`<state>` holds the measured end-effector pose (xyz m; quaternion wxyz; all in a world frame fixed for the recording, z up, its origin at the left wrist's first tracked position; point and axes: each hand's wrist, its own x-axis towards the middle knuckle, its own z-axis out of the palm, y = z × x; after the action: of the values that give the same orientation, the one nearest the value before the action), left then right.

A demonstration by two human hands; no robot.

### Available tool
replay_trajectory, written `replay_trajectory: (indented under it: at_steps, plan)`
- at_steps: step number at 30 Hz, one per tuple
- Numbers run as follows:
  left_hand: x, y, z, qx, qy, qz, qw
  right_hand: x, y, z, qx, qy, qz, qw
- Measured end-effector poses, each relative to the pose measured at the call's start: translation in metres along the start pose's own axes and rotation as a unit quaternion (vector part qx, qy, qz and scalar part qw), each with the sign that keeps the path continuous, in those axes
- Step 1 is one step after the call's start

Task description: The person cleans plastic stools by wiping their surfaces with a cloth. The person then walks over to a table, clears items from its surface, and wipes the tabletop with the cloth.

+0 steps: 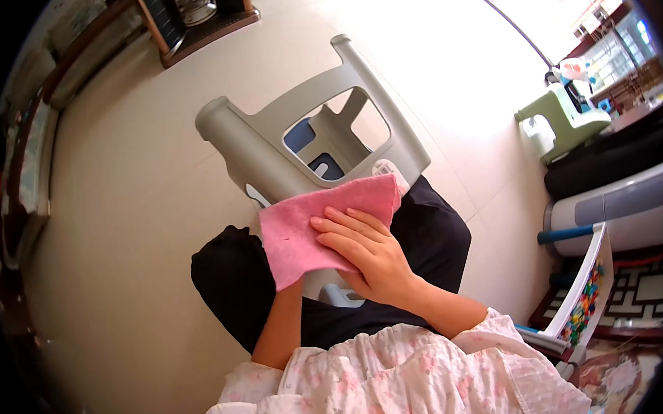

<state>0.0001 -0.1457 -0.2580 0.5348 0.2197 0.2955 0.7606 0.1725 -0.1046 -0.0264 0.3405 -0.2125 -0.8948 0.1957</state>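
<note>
A pink cloth (302, 228) is spread in front of my lap. My right hand (376, 256) lies on top of it, fingers extended and pressed flat against the fabric. The cloth covers my left hand, so its fingers are hidden; only the left forearm (280, 328) shows below the edge. Just beyond the cloth, between my knees, is a grey plastic frame (267, 146) with a large opening and blue pads inside. A white label (390, 174) is on its right side, partly behind the cloth. A light blue-grey plastic part (342, 295) shows under my right wrist.
A green stool (561, 121) stands at the right. Nearer on that side are a grey-and-white cylindrical object (612, 209) and a white-framed item with colourful beads (584, 298). A dark wooden stand (211, 36) is at the back left, beside a long wooden seat (33, 172).
</note>
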Motion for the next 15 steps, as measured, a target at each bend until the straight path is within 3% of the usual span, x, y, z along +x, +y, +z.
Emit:
replay_trajectory:
  at_steps: [3,5,6,7,8,11,15]
  plan:
    - [0.003,0.01,0.026,-0.161,-0.035,-0.042,0.985,0.017,-0.011,-0.004,-0.061,-0.076,-0.003,0.995]
    - [0.014,0.01,0.058,-0.193,-0.039,-0.04,0.98,0.04,-0.01,0.0,-0.075,-0.118,-0.016,0.99]
    - [0.024,0.003,0.083,0.144,0.103,0.098,0.979,0.057,-0.006,0.007,-0.089,-0.115,-0.037,0.989]
    - [0.028,0.008,0.1,0.461,0.23,0.217,0.829,0.075,-0.002,0.016,-0.102,-0.11,-0.058,0.987]
    - [0.015,0.04,0.09,0.512,0.091,0.065,0.852,0.095,0.005,0.029,-0.116,-0.088,-0.085,0.986]
    - [0.023,0.066,0.122,0.41,0.124,0.126,0.895,0.155,0.037,0.073,-0.168,-0.059,-0.152,0.972]
    - [0.022,0.073,0.13,0.44,0.153,0.076,0.881,0.176,0.044,0.075,-0.166,-0.053,-0.19,0.966]
